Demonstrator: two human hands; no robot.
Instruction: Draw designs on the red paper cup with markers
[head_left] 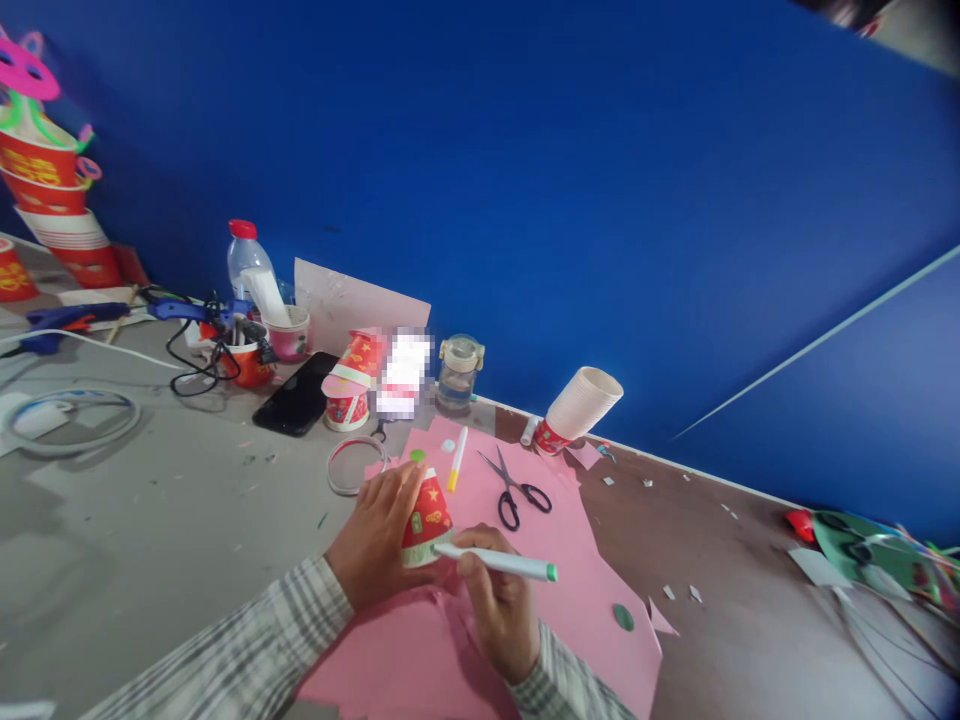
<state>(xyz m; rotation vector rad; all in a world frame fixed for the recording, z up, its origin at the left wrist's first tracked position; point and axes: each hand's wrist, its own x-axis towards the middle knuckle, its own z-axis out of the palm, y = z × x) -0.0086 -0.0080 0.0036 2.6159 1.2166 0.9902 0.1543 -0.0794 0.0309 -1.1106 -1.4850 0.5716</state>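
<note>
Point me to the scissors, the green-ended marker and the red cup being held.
Scissors (pixel 511 484), head view: on the pivot.
Green-ended marker (pixel 517 564), head view: middle of the barrel.
Red cup (pixel 430 512), head view: printed side wall.

The left hand (pixel 384 530) steadies a red cup (pixel 430 515); the right hand (pixel 499 600) holds a marker (pixel 510 563) against it. Scissors (pixel 510 483) lie beyond, on pink paper (pixel 581 600).

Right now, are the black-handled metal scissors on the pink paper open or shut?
Open: the black-handled metal scissors lie with their blade tips spread apart.
</note>
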